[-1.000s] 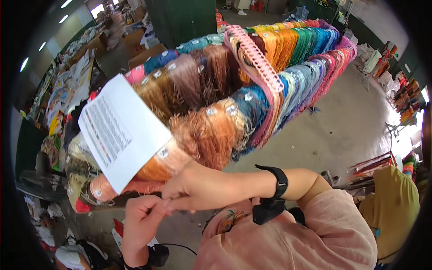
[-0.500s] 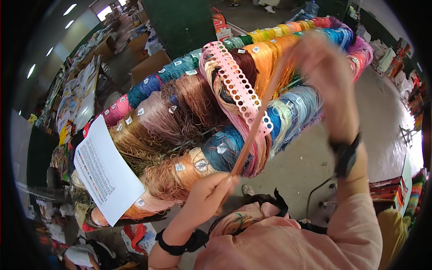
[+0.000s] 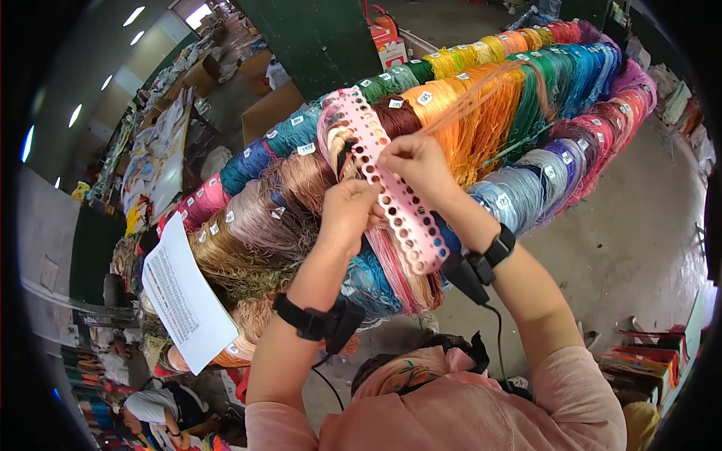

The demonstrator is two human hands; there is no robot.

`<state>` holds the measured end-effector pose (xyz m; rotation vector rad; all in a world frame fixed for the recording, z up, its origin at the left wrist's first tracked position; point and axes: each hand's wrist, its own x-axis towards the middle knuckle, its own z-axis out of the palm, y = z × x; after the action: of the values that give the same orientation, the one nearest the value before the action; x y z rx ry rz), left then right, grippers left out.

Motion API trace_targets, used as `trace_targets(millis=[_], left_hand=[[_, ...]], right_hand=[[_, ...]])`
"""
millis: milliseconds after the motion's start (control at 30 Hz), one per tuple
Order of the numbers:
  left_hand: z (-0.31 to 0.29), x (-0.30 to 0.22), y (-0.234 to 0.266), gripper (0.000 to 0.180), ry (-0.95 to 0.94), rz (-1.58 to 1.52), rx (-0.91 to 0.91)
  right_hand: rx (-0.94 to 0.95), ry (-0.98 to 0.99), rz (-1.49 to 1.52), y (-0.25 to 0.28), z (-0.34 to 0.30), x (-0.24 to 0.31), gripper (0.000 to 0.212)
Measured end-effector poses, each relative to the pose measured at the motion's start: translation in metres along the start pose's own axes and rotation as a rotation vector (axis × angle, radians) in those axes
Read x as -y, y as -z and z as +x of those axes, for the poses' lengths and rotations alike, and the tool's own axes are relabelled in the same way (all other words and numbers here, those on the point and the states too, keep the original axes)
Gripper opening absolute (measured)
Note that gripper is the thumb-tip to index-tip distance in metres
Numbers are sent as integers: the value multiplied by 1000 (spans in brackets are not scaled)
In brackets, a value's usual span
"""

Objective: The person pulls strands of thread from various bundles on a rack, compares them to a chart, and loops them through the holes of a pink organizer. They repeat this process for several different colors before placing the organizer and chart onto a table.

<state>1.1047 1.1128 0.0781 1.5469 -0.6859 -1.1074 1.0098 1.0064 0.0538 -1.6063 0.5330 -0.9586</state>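
Note:
A long pink card with rows of punched holes (image 3: 406, 218) lies across the racks of thread, with hanks of threads hanging from it. My right hand (image 3: 417, 167) is pinched over the card's holes, and brown strands of thread (image 3: 481, 89) trail from it over the orange and green skeins. Beside the card's left edge, my left hand (image 3: 352, 214) is closed, its fingertips close to the holes. What the left fingers hold is hidden. Orange thread skeins (image 3: 459, 113) hang just beyond my right hand.
Rows of labelled thread skeins run from lower left to upper right, with blue ones (image 3: 372, 286) beneath the card. A printed white sheet (image 3: 188, 297) rests on the left end. A green pillar (image 3: 312, 56) and cardboard box (image 3: 271, 109) stand behind. Another person (image 3: 154, 410) is at lower left.
My right hand has come down from the upper right to the card. My left hand has moved up to the card's edge. The brown thread, stretched between my hands before, now lies slack over the skeins.

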Motion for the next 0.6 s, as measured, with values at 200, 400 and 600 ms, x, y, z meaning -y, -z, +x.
trace_targets(millis=[200,400,600], left_hand=[[-23,13,-20,9,52,-38,111],[-6,17,-2,14,-110,-173,84],[-3,23,3,11,-56,-343,179]], right_hand=[[-49,160,-196,6,-36,8,8],[35,476,-449,5,-45,10,22],[97,509,-659,4,-59,18,42]])
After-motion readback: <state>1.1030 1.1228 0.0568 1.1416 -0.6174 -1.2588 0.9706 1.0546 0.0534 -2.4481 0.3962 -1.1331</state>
